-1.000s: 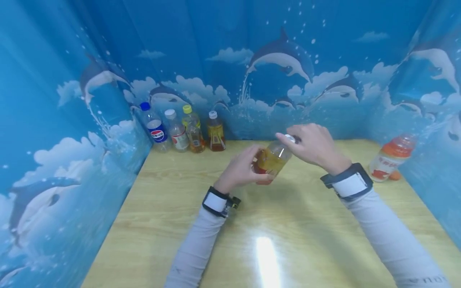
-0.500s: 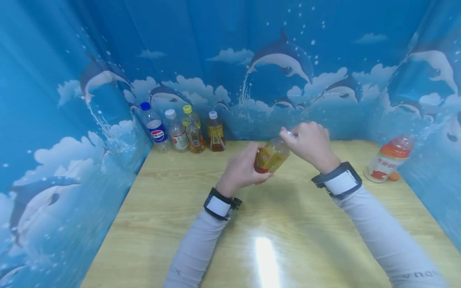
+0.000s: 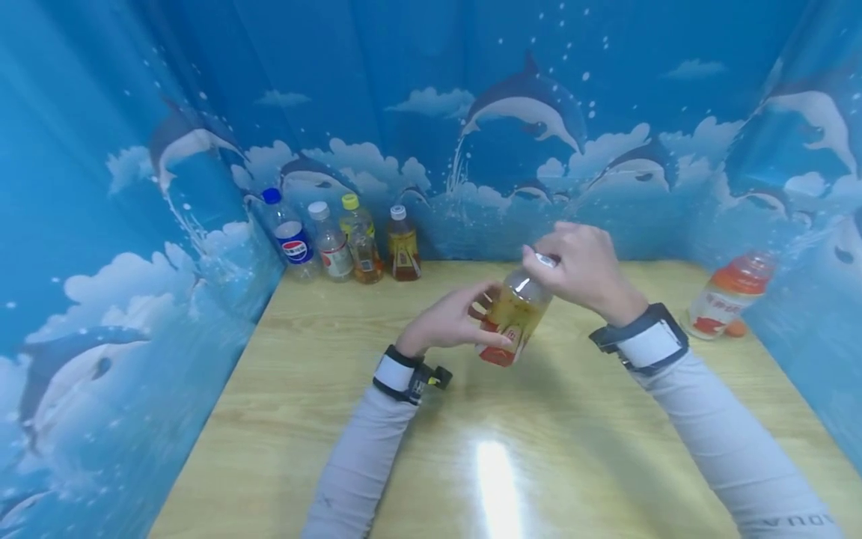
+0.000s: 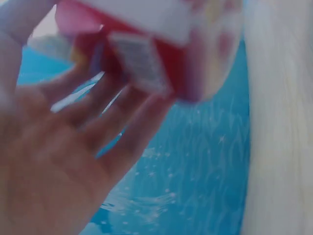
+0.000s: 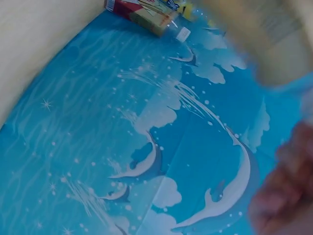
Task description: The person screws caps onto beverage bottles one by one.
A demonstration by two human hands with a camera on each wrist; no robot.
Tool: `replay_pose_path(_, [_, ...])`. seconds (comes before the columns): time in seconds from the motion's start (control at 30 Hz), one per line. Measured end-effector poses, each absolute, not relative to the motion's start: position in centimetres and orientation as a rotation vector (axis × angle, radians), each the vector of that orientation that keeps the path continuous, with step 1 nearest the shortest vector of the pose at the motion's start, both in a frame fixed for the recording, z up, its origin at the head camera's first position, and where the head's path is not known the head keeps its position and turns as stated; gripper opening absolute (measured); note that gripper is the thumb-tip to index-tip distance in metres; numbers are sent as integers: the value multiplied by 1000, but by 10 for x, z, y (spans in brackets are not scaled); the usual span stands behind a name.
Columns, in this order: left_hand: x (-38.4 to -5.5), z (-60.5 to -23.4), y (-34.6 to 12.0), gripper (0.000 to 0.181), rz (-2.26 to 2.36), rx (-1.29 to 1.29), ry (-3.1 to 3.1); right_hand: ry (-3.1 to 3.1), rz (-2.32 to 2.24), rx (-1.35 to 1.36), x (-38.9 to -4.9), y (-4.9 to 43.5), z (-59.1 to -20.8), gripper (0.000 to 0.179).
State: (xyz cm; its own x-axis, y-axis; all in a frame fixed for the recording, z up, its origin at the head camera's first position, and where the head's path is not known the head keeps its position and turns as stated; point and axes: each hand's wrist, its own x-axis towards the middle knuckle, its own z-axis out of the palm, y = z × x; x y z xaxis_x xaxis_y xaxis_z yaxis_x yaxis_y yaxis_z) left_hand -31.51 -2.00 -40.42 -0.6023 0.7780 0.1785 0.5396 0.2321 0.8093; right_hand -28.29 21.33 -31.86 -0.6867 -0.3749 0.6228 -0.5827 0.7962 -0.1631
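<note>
A clear plastic drink bottle (image 3: pixel 524 308) with a yellow and red label is held tilted above the table, its white cap (image 3: pixel 545 260) toward the upper right. My right hand (image 3: pixel 584 266) pinches that cap between thumb and curled fingers. At the lower part of the bottle, my left hand (image 3: pixel 453 322) lies with loosened, fairly straight fingers. Its thumb crosses the front. In the left wrist view the palm is apart from the blurred red label (image 4: pixel 168 56), while the fingertips reach it. The right wrist view catches the bottle (image 5: pixel 279 49) blurred, beside the right fingers (image 5: pixel 286 188).
Several capped bottles stand in a row at the back left: blue-capped (image 3: pixel 294 243), white-capped (image 3: pixel 331 247), yellow-capped (image 3: pixel 361 243) and another white-capped one (image 3: pixel 404 251). At the right edge stands an orange-topped bottle (image 3: pixel 730 299) beside a small round orange thing (image 3: pixel 737 328). A dolphin-print curtain (image 3: pixel 431 135) encloses the table (image 3: pixel 323 419).
The bottle has turned about its length, showing another side of its label, and its base has dropped slightly. My left fingers have loosened around it. My right hand stays at the cap.
</note>
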Motion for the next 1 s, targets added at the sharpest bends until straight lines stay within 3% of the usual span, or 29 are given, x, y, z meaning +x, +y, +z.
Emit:
replay_pose_path(0.23, [-310,-403,-12,73,1167,1197,2760,-2709,434,149,-279,214,-319,70])
replay_pose_path(0.33, [-314,-406,-16,74,1259,1198,2609,-2773,409,277,-277,220,-317,73])
replay_pose_path(0.53, [-321,-408,-28,75,1398,1244,2124,-2667,504,762,-276,230,-314,43])
replay_pose_path(0.67, [-323,-411,-29,74,1369,1311,1956,-2493,583,931,-280,224,-317,42])
replay_pose_path(0.8, [-323,-414,-25,73,1389,1319,1945,-2372,560,925,-282,215,-319,45])
replay_pose_path(1.0, [-322,-413,-24,75,1430,1275,2051,-2381,515,681,-281,203,-316,49])
